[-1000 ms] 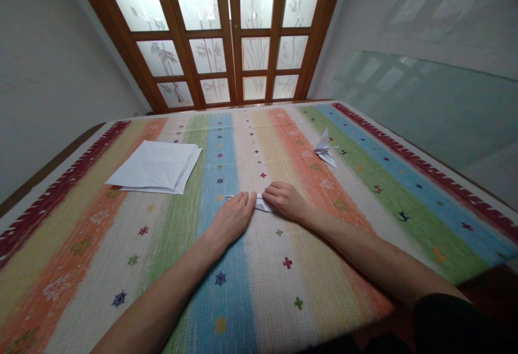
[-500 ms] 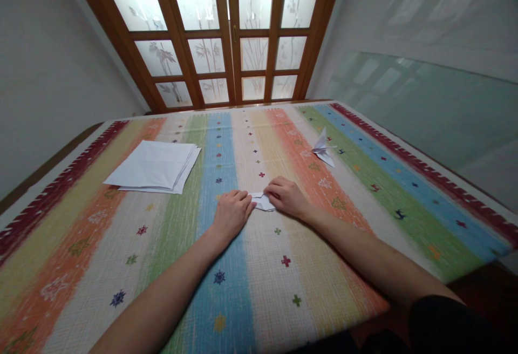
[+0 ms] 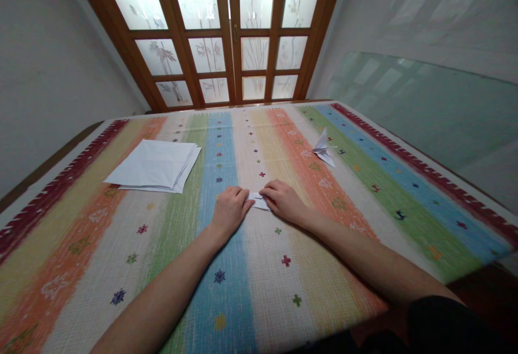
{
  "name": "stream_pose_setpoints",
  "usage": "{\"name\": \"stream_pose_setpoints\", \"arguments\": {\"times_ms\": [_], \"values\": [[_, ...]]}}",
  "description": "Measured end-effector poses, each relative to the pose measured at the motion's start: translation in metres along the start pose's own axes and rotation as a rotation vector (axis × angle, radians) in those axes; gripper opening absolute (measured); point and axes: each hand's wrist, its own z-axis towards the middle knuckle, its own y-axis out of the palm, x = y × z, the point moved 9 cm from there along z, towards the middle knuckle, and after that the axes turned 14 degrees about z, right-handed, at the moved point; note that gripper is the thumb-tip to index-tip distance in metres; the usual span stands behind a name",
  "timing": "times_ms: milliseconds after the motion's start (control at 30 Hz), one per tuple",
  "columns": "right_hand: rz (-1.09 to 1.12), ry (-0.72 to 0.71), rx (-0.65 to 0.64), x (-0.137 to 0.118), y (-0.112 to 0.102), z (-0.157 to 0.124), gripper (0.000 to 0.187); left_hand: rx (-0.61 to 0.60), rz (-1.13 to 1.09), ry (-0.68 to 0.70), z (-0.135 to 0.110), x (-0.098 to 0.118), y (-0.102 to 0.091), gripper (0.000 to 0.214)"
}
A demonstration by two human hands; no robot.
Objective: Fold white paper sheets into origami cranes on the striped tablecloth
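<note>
A small folded white paper piece (image 3: 256, 199) lies on the striped tablecloth (image 3: 283, 289) in the middle of the table. My left hand (image 3: 231, 209) is curled, its fingertips pressed on the paper's left end. My right hand (image 3: 284, 199) covers the right end, fingers bent and pinching the paper. Most of the piece is hidden under the two hands.
A stack of white paper sheets (image 3: 156, 165) lies at the left. A finished white paper crane (image 3: 324, 148) stands at the right on the orange and green stripes. Wooden doors with frosted glass (image 3: 226, 35) stand behind the table. A glass panel (image 3: 424, 106) leans on the right wall.
My left hand went from lying flat with fingers stretched out to curled over the paper's left end. The paper looks shorter between the hands. My right hand shifted slightly.
</note>
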Motion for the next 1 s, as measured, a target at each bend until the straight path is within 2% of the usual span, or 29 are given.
{"name": "stream_pose_setpoints", "arguments": {"times_ms": [267, 600, 800, 1000], "values": [[-0.034, -0.101, -0.055, -0.005, 0.009, 0.001, 0.021, -0.066, 0.194, 0.110, -0.003, 0.014, 0.001, 0.025], [-0.157, -0.124, -0.123, -0.010, 0.012, 0.003, 0.012, -0.074, 0.307, 0.061, -0.006, 0.015, -0.006, 0.032], [-0.145, -0.080, -0.088, -0.007, 0.008, 0.000, 0.014, -0.086, 0.365, 0.024, -0.008, 0.011, -0.002, 0.036], [-0.091, -0.047, -0.070, -0.006, 0.003, 0.000, 0.015, -0.086, 0.395, -0.005, -0.008, 0.011, -0.008, 0.037]]}}
